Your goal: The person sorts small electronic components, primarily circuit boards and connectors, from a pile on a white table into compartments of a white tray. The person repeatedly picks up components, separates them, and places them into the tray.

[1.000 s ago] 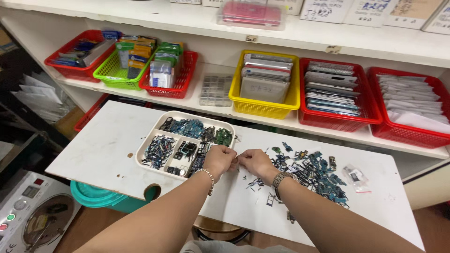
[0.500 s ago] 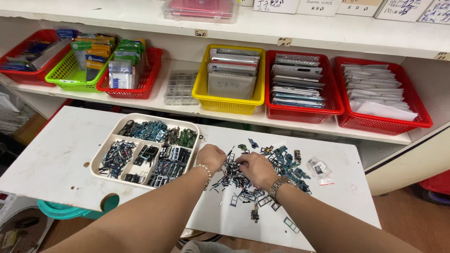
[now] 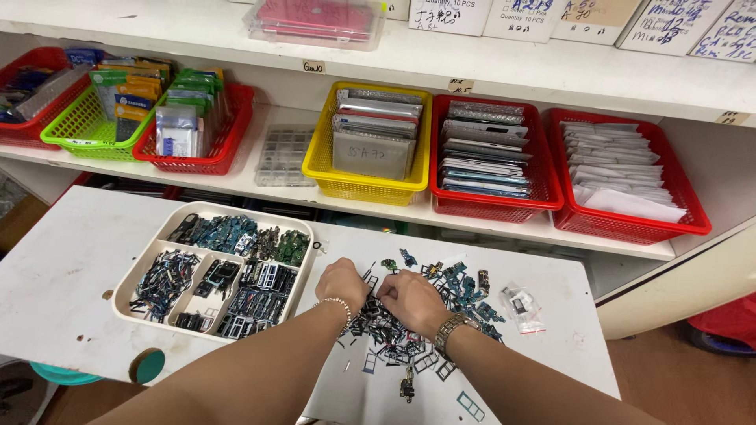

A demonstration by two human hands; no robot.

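Observation:
A loose pile of small dark electronic parts lies on the white table. My left hand, with a bead bracelet on the wrist, rests curled on the pile's left edge. My right hand, wearing a metal watch, sits right beside it on the pile, fingers curled down among the parts. Both hands nearly touch each other. What the fingertips pinch is hidden. Left of the hands stands a cream divided tray filled with sorted small parts and circuit boards.
A small clear bag lies right of the pile. Behind the table a shelf carries a yellow basket, red baskets of flat packets, a green basket and a clear compartment box. A teal tub shows under the table.
Both hands have stayed together on the pile, working within it. The camera view has shifted slightly, so the tray and baskets sit a little further right in the picture.

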